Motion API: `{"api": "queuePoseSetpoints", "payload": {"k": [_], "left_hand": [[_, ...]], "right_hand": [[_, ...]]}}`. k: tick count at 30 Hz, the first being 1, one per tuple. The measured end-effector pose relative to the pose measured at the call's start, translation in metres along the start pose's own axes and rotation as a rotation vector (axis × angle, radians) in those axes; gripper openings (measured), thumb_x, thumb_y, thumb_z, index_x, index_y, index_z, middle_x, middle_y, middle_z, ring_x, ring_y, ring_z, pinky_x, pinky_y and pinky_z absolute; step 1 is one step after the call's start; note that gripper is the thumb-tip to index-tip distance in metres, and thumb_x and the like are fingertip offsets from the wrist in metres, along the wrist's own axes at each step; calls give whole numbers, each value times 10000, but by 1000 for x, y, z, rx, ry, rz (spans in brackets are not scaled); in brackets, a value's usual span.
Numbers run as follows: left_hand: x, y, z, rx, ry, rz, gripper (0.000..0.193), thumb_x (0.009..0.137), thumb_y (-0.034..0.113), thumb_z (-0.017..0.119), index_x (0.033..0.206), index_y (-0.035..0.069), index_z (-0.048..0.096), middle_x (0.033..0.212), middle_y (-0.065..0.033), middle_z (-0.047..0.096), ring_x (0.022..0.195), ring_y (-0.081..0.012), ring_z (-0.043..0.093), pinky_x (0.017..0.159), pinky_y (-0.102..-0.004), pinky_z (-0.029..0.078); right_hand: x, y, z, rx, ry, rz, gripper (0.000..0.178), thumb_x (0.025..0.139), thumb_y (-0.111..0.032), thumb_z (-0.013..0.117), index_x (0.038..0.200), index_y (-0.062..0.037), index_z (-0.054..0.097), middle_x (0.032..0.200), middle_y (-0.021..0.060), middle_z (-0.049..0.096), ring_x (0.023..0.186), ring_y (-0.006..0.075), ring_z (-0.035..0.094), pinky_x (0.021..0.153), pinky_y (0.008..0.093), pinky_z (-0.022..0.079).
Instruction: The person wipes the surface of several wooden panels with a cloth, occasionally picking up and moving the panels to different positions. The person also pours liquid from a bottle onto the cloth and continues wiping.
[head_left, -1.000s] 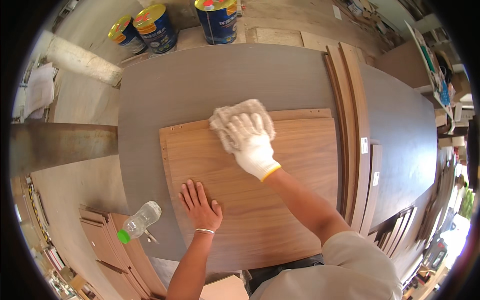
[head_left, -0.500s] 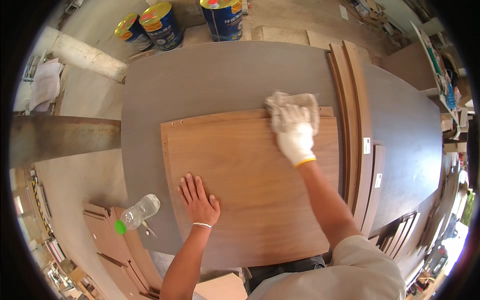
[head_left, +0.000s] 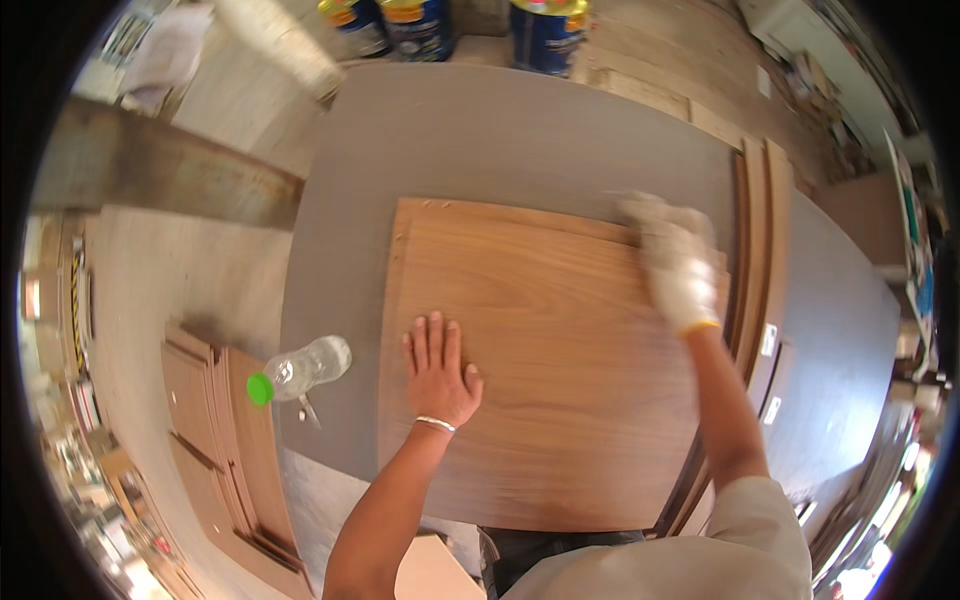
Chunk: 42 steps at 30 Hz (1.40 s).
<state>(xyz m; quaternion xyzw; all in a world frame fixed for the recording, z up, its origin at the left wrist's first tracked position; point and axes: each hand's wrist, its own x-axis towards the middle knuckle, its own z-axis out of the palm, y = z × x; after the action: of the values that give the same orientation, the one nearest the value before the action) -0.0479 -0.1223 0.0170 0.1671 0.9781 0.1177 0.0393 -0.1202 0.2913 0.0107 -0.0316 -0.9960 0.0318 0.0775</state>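
Note:
A brown wood-grain panel (head_left: pixel 550 370) lies on the grey tabletop (head_left: pixel 500 130), its top edge showing another board just beneath. On the panel's left part my bare left hand (head_left: pixel 442 385) rests flat, fingers spread, with a pale band at the wrist. My right hand (head_left: pixel 682 275), in a white knitted glove with a yellow cuff edge, is at the panel's far right corner. It holds a greyish-beige rag (head_left: pixel 650 215) against the wood. Motion blurs this hand and the rag, so the fingers are hard to make out.
Left of the panel lies a clear plastic bottle (head_left: pixel 312 366) with a green cap. Long brown boards (head_left: pixel 770 240) line the right side. Blue cans (head_left: pixel 548 40) stand beyond the far edge. More brown panels (head_left: pixel 255 440) stack at lower left.
My gloved right hand and the rag have moved right along the panel's far edge. The left hand keeps its place on the panel. The whole view has shifted and turned.

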Motion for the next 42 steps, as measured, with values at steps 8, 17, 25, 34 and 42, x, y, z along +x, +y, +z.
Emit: {"api": "queuePoseSetpoints", "payload": {"k": [8,17,25,34,42], "left_hand": [[0,-2,-5,-81,11,-8,701,903,289,554,1523,-23,448,1673,-240,311,1567,-452,226,1273,-628,167],[2,-3,-4,-101,29,32,677,891,279,594,1489,-15,477,1638,-250,351,1537,-468,273,1251,-644,217],[-12,-13,4,-164,-6,28,678,890,296,587,1474,-33,485,1561,-243,465,1476,-408,403,1242,-578,289],[-10,-11,-2,-186,-136,12,680,855,293,626,1446,-30,531,1563,-243,462,1506,-396,363,1259,-568,272],[-12,-13,-1,-194,1,34,685,854,314,667,1432,-34,548,1579,-218,461,1517,-368,353,1274,-541,255]], "right_hand": [[-14,21,-13,201,66,145,498,1008,-195,555,1498,-108,551,1430,167,611,1344,390,534,1145,491,419],[112,-303,35,471,57,-411,367,920,-197,604,1266,-92,673,1251,124,668,1170,351,563,1034,466,456],[42,-345,5,355,-276,-936,344,886,-245,659,1220,-165,688,1192,45,604,1285,282,502,1078,484,431],[52,-315,19,311,-191,-989,306,936,-238,608,1209,-121,680,1300,92,612,1300,343,493,1129,540,408],[62,-316,33,261,-122,-859,412,958,-243,634,1351,-119,629,1474,109,531,1413,372,410,1209,489,331]]}}
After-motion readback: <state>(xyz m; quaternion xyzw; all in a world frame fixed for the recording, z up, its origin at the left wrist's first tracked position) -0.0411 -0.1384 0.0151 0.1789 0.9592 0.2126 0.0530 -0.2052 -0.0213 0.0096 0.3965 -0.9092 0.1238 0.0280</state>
